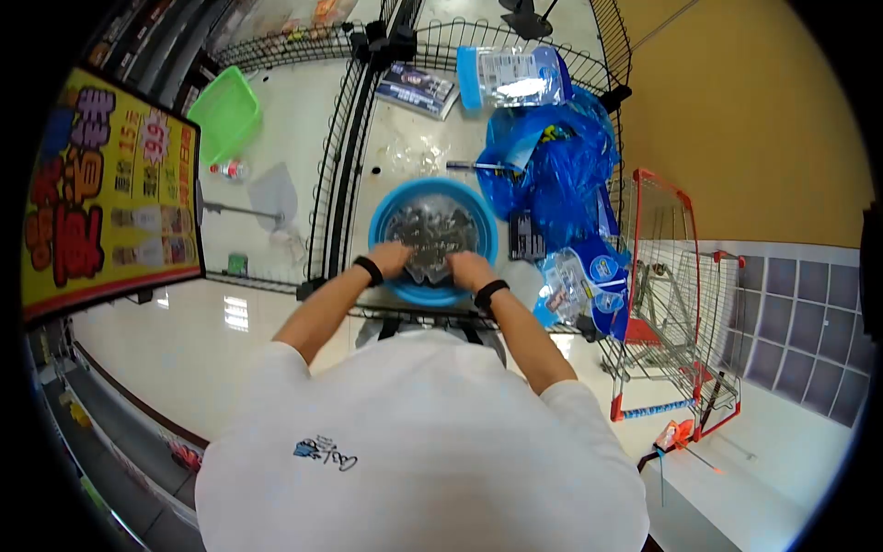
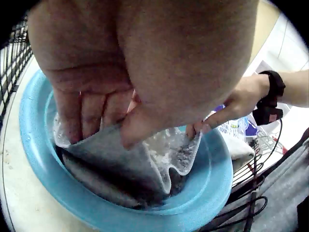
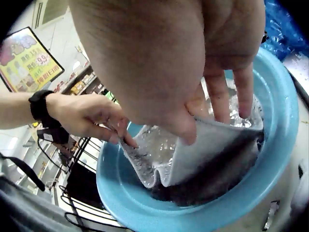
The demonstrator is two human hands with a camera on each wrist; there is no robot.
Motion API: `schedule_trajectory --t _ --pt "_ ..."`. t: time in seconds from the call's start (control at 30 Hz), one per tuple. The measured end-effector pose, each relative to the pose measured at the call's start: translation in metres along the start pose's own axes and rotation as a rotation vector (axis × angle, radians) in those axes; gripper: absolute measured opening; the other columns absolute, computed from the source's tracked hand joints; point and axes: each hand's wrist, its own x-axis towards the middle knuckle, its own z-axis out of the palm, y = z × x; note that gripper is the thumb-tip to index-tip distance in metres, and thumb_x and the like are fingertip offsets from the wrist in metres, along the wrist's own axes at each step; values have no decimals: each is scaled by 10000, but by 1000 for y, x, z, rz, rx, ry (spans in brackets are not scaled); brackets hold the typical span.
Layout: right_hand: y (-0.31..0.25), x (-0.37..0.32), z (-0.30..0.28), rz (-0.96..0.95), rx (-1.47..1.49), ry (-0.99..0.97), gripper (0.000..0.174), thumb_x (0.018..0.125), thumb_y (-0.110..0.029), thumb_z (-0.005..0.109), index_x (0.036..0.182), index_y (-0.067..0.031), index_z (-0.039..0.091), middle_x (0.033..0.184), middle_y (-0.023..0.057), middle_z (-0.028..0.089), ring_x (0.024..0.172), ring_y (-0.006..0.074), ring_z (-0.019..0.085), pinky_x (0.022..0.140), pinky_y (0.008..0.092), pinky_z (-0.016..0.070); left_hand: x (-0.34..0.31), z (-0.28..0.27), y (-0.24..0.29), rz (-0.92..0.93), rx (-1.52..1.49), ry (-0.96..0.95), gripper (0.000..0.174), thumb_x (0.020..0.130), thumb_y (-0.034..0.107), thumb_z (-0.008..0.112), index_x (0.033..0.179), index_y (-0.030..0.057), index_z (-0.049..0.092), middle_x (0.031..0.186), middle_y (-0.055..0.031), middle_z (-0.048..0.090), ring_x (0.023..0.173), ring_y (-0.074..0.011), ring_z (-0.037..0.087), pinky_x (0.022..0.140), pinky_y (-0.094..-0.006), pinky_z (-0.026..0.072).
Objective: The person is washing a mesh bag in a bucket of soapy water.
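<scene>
A light-blue basin point(image 1: 379, 213) stands in front of me with a wet grey cloth point(image 1: 429, 241) in it. Its pale side and dark underside show in the left wrist view, where the cloth point(image 2: 116, 157) dips into the basin. My left hand point(image 1: 392, 259) pinches the near edge on the left, thumb on one side and fingers on the other. On the right, my right hand point(image 1: 471, 272) pinches the same edge in the same way. The right wrist view shows the cloth point(image 3: 203, 150) sagging in folds between the hands, with wet, bubbly patches on top.
Right of the basin lie a blue plastic bag point(image 1: 561, 175), a dark box point(image 1: 526, 236) and blue-and-clear packaging point(image 1: 589, 285). Behind are a blue-topped clear package point(image 1: 511, 78) and a flat printed box point(image 1: 418, 89). Wire railing point(image 1: 333, 166) divides the surface; a green basket point(image 1: 227, 115) sits left.
</scene>
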Motion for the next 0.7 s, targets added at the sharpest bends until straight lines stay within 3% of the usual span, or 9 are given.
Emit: schedule_trajectory --t 0.07,0.2,0.23,0.37,0.43,0.47,0.53,0.67,0.7 --pt "6 -13 -6 -22 68 36 141 806 -83 590 924 -34 649 865 208 672 859 386 648 745 481 519 -20 -14 0 7 -91 110 299 839 64 503 1119 53 609 888 -223 667 853 -401 649 754 -486 520" --pt "12 -29 -36 -157 223 242 81 819 -85 591 883 -37 605 856 215 653 831 412 620 720 497 481 -36 -29 -4 19 -226 246 153 805 44 542 955 21 564 867 -223 658 839 -422 632 740 -501 498" --pt "13 -33 -40 -153 279 275 74 831 -86 587 870 -23 577 845 227 640 818 430 605 706 506 464 -40 -30 -6 45 -278 342 155 758 -27 557 899 23 520 767 -192 633 779 -406 620 653 -477 461" --pt "18 -45 -59 -183 334 434 51 848 -57 561 877 -15 567 802 224 631 794 429 604 677 487 465 -56 -46 -13 51 -346 518 127 796 -29 540 910 26 529 752 -193 623 740 -398 610 636 -444 460" --pt "22 -48 -71 -218 389 564 60 857 -55 559 897 -13 576 790 223 629 770 412 614 667 446 476 -61 -53 -18 31 -373 589 114 805 -21 545 911 20 533 753 -194 623 731 -398 607 633 -435 461" --pt "21 -51 -75 -121 492 542 71 874 -61 565 908 -1 578 777 217 625 739 382 627 658 405 481 -65 -54 -20 15 -394 660 101 815 -14 550 911 14 536 753 -195 623 721 -397 603 631 -425 462" --pt "24 -54 -85 -157 513 585 76 892 -63 562 918 8 569 767 204 625 707 359 633 642 389 484 -72 -60 -21 53 -433 712 95 846 35 553 935 8 533 775 -207 622 751 -417 602 661 -453 466" --pt "18 -54 -97 -219 513 678 73 903 -59 556 931 9 563 765 188 625 678 335 636 622 381 483 -76 -72 -19 26 -527 766 81 858 36 574 921 -3 542 756 -208 616 729 -386 615 646 -414 474" --pt "15 -55 -102 -196 530 683 75 903 -63 563 934 5 562 767 184 624 669 322 637 614 369 485 -79 -77 -15 32 -537 803 68 870 35 572 916 -6 543 745 -180 612 696 -333 604 635 -385 468"
